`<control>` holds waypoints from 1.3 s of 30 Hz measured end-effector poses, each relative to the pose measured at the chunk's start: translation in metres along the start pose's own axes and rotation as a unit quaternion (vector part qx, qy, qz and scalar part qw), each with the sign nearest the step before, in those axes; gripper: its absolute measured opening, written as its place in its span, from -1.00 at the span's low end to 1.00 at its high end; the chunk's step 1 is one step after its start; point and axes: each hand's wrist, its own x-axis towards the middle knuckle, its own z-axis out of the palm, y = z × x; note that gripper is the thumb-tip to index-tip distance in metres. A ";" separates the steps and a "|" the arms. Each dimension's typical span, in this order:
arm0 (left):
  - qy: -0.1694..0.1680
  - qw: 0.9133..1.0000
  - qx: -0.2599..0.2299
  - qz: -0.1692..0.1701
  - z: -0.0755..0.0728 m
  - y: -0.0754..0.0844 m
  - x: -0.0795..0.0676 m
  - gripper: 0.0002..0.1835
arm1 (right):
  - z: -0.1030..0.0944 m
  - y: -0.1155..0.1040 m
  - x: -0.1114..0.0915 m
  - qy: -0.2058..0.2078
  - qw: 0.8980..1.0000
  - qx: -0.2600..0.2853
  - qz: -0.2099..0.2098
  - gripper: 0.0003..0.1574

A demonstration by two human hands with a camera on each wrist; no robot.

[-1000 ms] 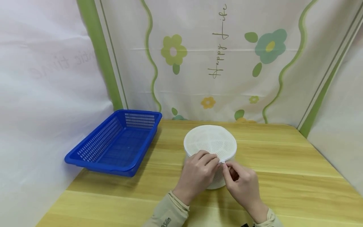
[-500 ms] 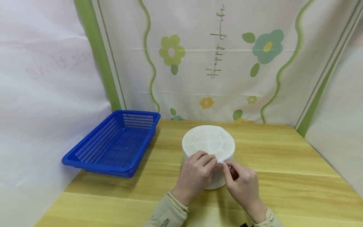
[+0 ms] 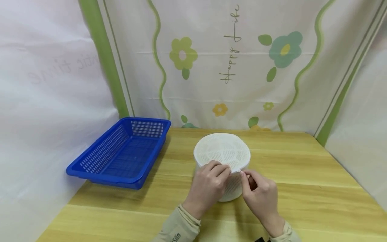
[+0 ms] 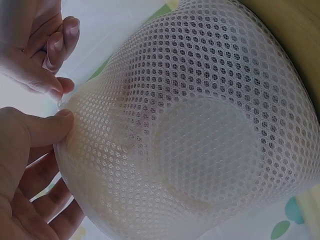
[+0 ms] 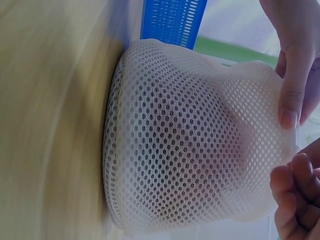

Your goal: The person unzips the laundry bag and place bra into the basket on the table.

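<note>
so, at the near side the left hand (image 3: 208, 186) pinches the rim, thumb against fingers, and the right hand (image 3: 261, 196), fingers curled, pinches a small tab (image 3: 240, 171) there. the tab could slip or snag if the soft mesh buckles under a slack hold. the white mesh bag (image 3: 222, 153) stands on the desk (image 3: 311, 208), touching both hands and reaching just beyond them; a blue basket (image 3: 102, 178) sits farther left.

White honeycomb mesh bag (image 3: 223, 153), blue basket (image 3: 133, 158), yellow wood-grain table (image 3: 302, 161)
At 12 o'clock, a white curtain (image 3: 199, 90) carries green wavy lines (image 3: 158, 23), a lime flower (image 3: 182, 53) and, toward 2 o'clock, a yellow-centred teal flower (image 3: 285, 50); slotted rows pattern the basket at 8 o'clock; the 6 o'clock sleeve (image 3: 182, 222) is beige, dark-lettered.
</note>
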 end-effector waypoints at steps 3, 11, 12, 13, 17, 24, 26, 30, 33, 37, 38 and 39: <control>0.002 1.000 -0.010 -0.008 0.000 0.000 0.001 -0.96 | 0.002 -0.001 0.001 -0.005 1.000 0.016 -0.013 -0.95; -0.008 0.999 -0.038 -0.024 0.001 0.000 0.000 -0.93 | 0.007 -0.004 -0.002 -0.022 0.997 0.050 -0.049 -0.78; -0.010 0.999 -0.040 -0.026 0.001 0.000 0.000 -0.94 | 0.007 -0.004 -0.003 -0.024 0.997 0.051 -0.048 -0.79; -0.012 0.999 -0.041 -0.028 0.001 0.001 -0.001 -0.95 | 0.007 -0.004 -0.003 -0.026 0.997 0.051 -0.047 -0.80; -0.017 0.998 -0.044 -0.029 0.001 0.001 -0.001 -0.94 | 0.006 -0.003 -0.005 -0.031 0.998 0.049 -0.040 -0.87; -0.019 0.999 -0.024 -0.015 0.001 0.001 0.000 -0.93 | 0.005 -0.001 -0.006 -0.032 0.998 0.042 -0.032 -0.91; -0.019 0.999 -0.027 -0.016 0.000 0.001 0.001 -0.93 | 0.005 -0.001 -0.005 -0.033 0.998 0.041 -0.032 -0.92; -0.015 0.999 -0.025 -0.014 -0.001 0.001 0.001 -0.93 | 0.005 -0.001 -0.005 -0.035 0.998 0.038 -0.032 -0.92; -0.010 1.000 -0.022 -0.010 -0.001 0.001 0.001 -0.94 | 0.005 -0.001 -0.006 -0.035 0.998 0.037 -0.031 -0.92; -0.010 1.000 -0.023 -0.010 -0.001 0.001 0.001 -0.94 | 0.005 -0.001 -0.006 -0.035 0.998 0.035 -0.031 -0.91; -0.010 1.000 -0.023 -0.010 -0.001 0.001 0.001 -0.94 | 0.005 -0.001 -0.006 -0.035 0.998 0.035 -0.031 -0.92; -0.012 1.000 -0.021 -0.010 -0.001 0.001 0.001 -0.93 | 0.005 -0.001 -0.006 -0.035 0.998 0.036 -0.031 -0.92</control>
